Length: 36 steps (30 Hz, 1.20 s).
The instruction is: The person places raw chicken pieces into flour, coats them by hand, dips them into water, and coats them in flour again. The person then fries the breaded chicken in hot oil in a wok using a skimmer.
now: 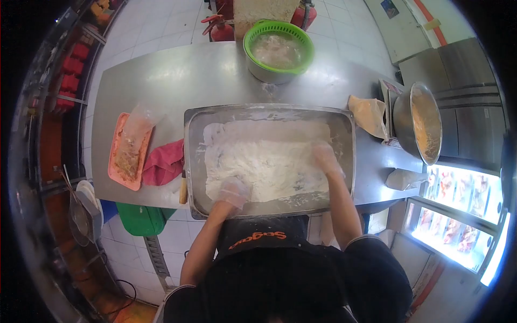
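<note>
A deep steel tray (350,156) lies before me, its bottom covered by a heaped layer of white flour (264,167). At the tray's near left side, my left hand (233,192) in a clear plastic glove touches the flour, its fingers hard to make out against the white. On the right side of the tray is my right hand (325,156), also gloved and smeared by motion, at the flour's edge. I cannot make out anything held in either hand.
A green colander (307,64) in a bowl stands behind the tray. Left are a pink tray (114,156) of food, a red cloth (164,163) and a wooden handle (183,191). A steel bowl (412,118) and a paper bag (369,114) stand right, near a lit display fridge (466,199).
</note>
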Available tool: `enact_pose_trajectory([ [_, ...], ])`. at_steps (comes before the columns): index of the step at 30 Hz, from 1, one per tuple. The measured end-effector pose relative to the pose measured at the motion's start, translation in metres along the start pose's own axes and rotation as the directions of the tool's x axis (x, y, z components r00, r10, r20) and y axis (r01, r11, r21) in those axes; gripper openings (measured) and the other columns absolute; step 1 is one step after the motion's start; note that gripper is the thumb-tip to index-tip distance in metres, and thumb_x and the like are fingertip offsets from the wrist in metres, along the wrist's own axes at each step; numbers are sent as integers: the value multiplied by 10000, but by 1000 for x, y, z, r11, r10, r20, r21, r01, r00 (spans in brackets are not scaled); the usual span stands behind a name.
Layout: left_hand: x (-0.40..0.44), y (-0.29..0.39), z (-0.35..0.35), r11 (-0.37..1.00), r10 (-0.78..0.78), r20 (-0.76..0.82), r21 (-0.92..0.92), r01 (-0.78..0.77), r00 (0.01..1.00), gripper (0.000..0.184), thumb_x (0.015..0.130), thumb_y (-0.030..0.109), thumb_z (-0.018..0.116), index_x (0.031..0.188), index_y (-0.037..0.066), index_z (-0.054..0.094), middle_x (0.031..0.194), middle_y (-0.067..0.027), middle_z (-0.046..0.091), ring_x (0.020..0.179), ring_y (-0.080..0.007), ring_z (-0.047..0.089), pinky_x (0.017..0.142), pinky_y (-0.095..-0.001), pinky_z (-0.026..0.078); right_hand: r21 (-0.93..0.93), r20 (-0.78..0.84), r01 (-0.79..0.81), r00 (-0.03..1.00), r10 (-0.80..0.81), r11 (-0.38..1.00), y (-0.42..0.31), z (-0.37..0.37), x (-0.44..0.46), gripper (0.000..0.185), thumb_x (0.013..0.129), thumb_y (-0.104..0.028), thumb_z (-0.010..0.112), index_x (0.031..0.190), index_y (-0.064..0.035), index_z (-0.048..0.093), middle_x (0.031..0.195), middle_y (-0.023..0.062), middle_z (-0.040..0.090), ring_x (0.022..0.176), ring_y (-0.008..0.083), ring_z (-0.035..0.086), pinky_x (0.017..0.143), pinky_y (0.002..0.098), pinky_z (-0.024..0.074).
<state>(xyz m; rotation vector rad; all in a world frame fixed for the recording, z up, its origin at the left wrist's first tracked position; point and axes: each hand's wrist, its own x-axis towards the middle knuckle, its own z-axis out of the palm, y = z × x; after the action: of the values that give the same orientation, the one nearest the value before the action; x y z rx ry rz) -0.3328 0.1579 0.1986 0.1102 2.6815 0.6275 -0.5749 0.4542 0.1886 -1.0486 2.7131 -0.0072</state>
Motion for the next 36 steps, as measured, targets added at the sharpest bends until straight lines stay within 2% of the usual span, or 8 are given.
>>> enact_pose_trajectory([
  [2,16,17,14,954,-285,106,-69,293,953,229,849,207,592,958,71,741,919,-197,707,922,-346,678,804,-465,540,-8,149,-127,981,127,992,1,53,-21,224,886,-160,544,981,-26,696,943,224,679,950,352,676,826,445,550],
  [5,28,28,22,988,-110,85,122,99,990,245,848,215,607,984,64,743,950,-214,714,918,-360,692,822,-458,549,-262,-96,-134,989,112,956,-3,90,-34,232,882,-145,547,1023,-21,682,1084,226,663,1077,350,630,907,434,523],
  [7,35,35,5,998,-46,185,53,36,982,250,831,222,635,986,60,745,957,-219,714,910,-368,701,817,-450,556,235,-95,-113,986,139,965,-20,54,-17,257,847,-230,616,1028,-53,662,972,235,661,947,403,627,842,487,512],
  [11,29,36,-11,986,129,371,47,-157,920,218,812,208,662,945,61,752,950,-201,714,910,-360,703,809,-423,563,342,99,-92,993,62,935,-81,-13,8,261,860,-206,609,1085,-82,655,1061,227,654,984,402,619,863,482,507],
  [14,23,20,4,970,242,227,-29,-242,943,214,812,212,666,937,61,751,928,-205,709,896,-347,705,781,-433,562,375,-310,342,922,-230,862,-104,41,16,248,864,-199,626,1076,-73,658,1114,213,645,1034,400,613,900,468,498],
  [23,-12,-5,-40,834,-476,72,-280,476,876,396,921,390,591,926,21,734,929,-234,701,896,-389,688,777,-486,534,396,123,-165,984,126,903,-101,-42,-2,218,890,-186,575,1028,-38,655,973,223,677,966,386,650,842,467,506],
  [27,-2,-6,-30,926,-308,-80,-255,279,948,442,936,433,577,918,19,731,921,-251,696,906,-403,684,785,-501,528,538,45,-156,987,156,828,-88,-44,-16,222,864,-192,618,989,-14,661,903,220,687,877,384,654,801,420,512],
  [36,38,39,2,959,-252,126,-104,265,959,290,882,342,632,955,86,748,973,-179,718,931,-393,688,839,-434,552,770,205,-353,926,318,531,-106,-50,-32,330,766,-230,700,977,24,692,886,208,713,858,308,696,773,388,532],
])
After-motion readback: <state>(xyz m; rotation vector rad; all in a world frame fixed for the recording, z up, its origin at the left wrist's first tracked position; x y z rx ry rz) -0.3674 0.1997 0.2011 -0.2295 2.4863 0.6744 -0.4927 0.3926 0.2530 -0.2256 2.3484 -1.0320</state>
